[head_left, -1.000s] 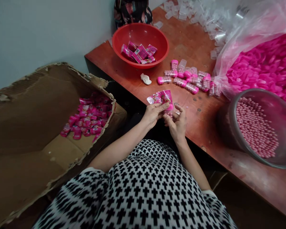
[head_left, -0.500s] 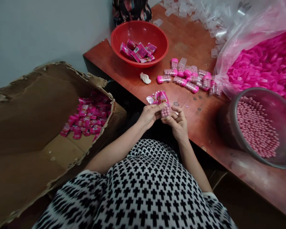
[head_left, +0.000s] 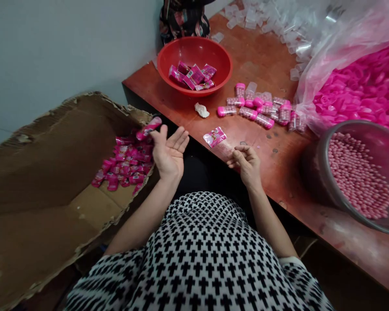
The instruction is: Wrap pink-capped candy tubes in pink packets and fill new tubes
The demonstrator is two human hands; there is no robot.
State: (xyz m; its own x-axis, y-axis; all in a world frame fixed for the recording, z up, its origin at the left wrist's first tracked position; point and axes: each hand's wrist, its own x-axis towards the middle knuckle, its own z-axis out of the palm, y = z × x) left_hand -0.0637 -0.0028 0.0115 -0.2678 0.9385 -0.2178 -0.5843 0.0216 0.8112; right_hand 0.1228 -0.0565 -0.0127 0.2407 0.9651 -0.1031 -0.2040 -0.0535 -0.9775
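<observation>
1. The left grip (head_left: 168,151) is released, palm up and fingers spread, holding nothing.
2. A pink packet (head_left: 148,128) sits in the air just beyond those fingertips, its long axis slanting up and to the right. The left grip is the nearer one.
3. Below it lie the cardboard carton (head_left: 35,172) and its heap of packets (head_left: 126,162).
4. The right grip (head_left: 246,164), loosely curled and empty, is near a foil sachet (head_left: 215,137) on the desk (head_left: 149,88).

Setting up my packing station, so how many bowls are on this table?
2: a red plastic bowl holding pink packets at the far side, and a grey bowl of pink balls at the right edge.
</observation>
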